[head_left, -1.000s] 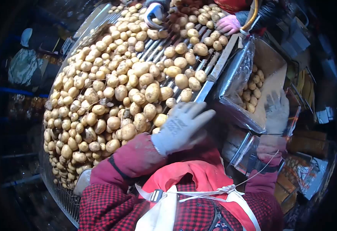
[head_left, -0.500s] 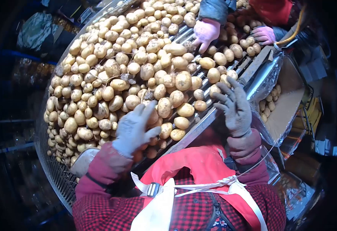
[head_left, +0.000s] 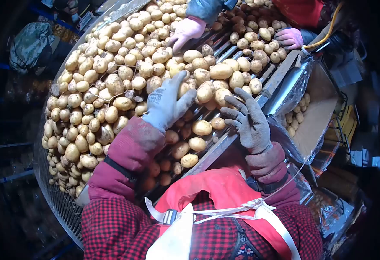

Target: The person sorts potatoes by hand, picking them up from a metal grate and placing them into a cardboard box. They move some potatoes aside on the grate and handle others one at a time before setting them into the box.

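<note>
Potatoes [head_left: 116,82] lie heaped over a slatted metal rack. My left hand [head_left: 168,102], in a grey glove, rests against the near side of the pile, fingers spread and touching potatoes. To its right my right hand [head_left: 250,121], in a dirtier grey glove, is open palm up at the rack's metal edge [head_left: 216,151], its fingertips beside a few potatoes. Between the two hands several larger potatoes sit on the bars. Neither hand is closed round a potato.
Across the rack, a co-worker's pink-gloved hands [head_left: 187,32] are at the potatoes, one on the left and one on the right. A plastic-lined box [head_left: 318,117] with potatoes inside stands at the right. A yellow hose [head_left: 328,32] curves at the upper right.
My right hand came from over the box to the rack's edge. My left hand moved left, then forward and right against the potatoes. The co-worker's hand moved left, and potatoes now cover more bars.
</note>
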`<state>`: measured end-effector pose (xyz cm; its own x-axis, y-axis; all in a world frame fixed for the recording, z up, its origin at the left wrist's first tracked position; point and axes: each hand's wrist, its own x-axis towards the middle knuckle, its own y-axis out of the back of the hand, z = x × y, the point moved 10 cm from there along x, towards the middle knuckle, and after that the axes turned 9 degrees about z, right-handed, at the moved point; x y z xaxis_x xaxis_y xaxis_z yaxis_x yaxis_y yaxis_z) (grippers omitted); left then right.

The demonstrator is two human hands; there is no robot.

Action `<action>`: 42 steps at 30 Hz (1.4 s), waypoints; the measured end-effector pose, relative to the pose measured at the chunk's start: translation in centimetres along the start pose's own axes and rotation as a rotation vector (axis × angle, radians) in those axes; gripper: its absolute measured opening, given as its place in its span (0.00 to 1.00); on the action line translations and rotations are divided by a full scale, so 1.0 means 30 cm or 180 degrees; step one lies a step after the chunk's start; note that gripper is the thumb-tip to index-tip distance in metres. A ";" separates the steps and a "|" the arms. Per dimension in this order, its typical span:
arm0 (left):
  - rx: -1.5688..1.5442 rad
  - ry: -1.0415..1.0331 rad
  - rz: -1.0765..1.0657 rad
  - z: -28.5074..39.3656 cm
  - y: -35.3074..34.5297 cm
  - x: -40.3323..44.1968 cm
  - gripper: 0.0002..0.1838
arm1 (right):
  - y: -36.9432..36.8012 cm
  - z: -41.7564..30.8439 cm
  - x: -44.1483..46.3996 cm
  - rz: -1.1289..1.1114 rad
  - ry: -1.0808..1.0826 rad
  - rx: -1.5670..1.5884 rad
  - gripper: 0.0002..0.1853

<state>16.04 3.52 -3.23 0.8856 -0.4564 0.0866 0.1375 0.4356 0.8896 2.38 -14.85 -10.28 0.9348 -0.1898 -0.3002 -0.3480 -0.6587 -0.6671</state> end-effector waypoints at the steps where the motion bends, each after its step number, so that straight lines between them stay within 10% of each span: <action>1: -0.0125 0.0019 0.0041 0.001 -0.001 0.015 0.34 | -0.008 -0.004 -0.002 -0.0070 0.0068 -0.0217 0.31; 7: -0.1534 -0.1125 -0.0121 0.308 0.000 -0.070 0.33 | -0.043 0.053 -0.017 -0.0567 -0.0365 0.0958 0.33; 8: -0.1693 -0.1526 -0.0237 0.383 0.016 -0.090 0.33 | -0.022 -0.015 -0.032 -0.0569 0.1126 -0.0524 0.33; 11: -0.1556 -0.1304 -0.0132 0.383 0.019 -0.022 0.31 | -0.008 -0.048 -0.005 0.0016 0.1007 -0.1027 0.32; 13: -0.1083 -0.1216 0.0414 0.312 0.003 0.081 0.30 | -0.021 0.037 -0.025 -0.0307 -0.0862 0.1209 0.33; 17: 0.0449 -0.1665 -0.0137 0.303 -0.188 0.226 0.33 | -0.008 0.061 -0.025 -0.0178 -0.1008 0.1186 0.35; 25: 0.0697 -0.1233 -0.0676 0.282 -0.315 0.351 0.36 | 0.027 0.057 -0.026 0.0320 -0.0815 0.0619 0.39; 31: -0.2410 0.0498 -0.0365 0.013 -0.157 0.272 0.28 | -0.002 0.070 -0.035 -0.0191 -0.0950 0.1133 0.34; 39: -0.2623 0.0979 0.0126 -0.184 0.057 0.091 0.24 | -0.125 -0.237 0.207 -0.0428 0.0563 -0.1139 0.24; 42: -0.2740 0.1545 0.0148 -0.235 0.016 0.000 0.24 | -0.190 -0.170 0.443 -0.0299 -0.0128 -0.2160 0.18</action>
<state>19.24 9.19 -5.95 0.9576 -0.1405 -0.2513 0.2031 0.9484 0.2436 17.14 -17.35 -6.99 0.9510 -0.0910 -0.2956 -0.1316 -0.9839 -0.1206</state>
